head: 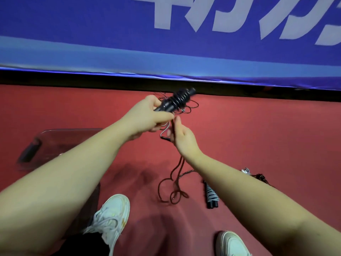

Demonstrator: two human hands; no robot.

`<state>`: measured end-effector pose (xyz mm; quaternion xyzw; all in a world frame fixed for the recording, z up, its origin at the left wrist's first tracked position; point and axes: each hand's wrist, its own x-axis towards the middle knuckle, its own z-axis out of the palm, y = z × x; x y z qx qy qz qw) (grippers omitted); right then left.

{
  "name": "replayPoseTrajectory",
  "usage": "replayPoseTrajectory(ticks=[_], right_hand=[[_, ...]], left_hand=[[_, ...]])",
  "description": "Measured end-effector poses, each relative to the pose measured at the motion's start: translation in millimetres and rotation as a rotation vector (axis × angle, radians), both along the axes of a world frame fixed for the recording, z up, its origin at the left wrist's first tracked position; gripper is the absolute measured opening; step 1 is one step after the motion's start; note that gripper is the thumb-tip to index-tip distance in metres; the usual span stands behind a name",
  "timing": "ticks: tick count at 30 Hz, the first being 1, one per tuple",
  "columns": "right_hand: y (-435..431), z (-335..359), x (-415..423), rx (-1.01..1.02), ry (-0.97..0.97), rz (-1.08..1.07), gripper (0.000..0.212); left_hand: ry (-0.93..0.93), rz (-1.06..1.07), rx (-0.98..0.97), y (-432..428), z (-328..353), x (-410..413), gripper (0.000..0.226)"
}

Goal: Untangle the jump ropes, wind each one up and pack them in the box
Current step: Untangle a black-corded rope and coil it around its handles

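Note:
My left hand [149, 115] grips a pair of black jump-rope handles [177, 100] with dark cord wound round them, held above the red floor. Just below it, my right hand [181, 135] pinches the loose dark red cord [175, 182], which hangs down and lies in loops on the floor. A second rope, wound up with a white cord round black handles [211, 195], lies on the floor at the right, partly behind my right forearm. A clear plastic box [60, 143] stands on the floor at the left, with a dark object inside it.
A blue banner [166, 43] with white lettering runs across the back, above a black strip. My two white shoes [110, 217] stand at the bottom of the view. More tangled cord [258, 176] shows beyond my right forearm.

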<state>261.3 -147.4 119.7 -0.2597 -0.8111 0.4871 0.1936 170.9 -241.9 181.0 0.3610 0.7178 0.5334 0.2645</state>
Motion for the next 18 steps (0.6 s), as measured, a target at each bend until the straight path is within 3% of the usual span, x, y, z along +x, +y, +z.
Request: replayPoseTrajectory(ticks=[3,8,13,18], right_hand=[[-5,-5,8,0.214,-0.081,0.134,0.025],[-1,1,22,0.439,-0.479,0.311,0.024],[6,58,38,1.004,-0.488,0.216,0.036],[16,98,34,1.299,-0.281,0.172,0.034]], left_hand=[[-0.039,0.213,0.025,2,-8,-16,0.023],[0.278,0.422,-0.289,-15,-22,-41,0.035],[0.622,0.216,-0.567,-27,-33,-36,0.034],[0.767,-0.005,-0.63,-17,-36,-21,0.031]])
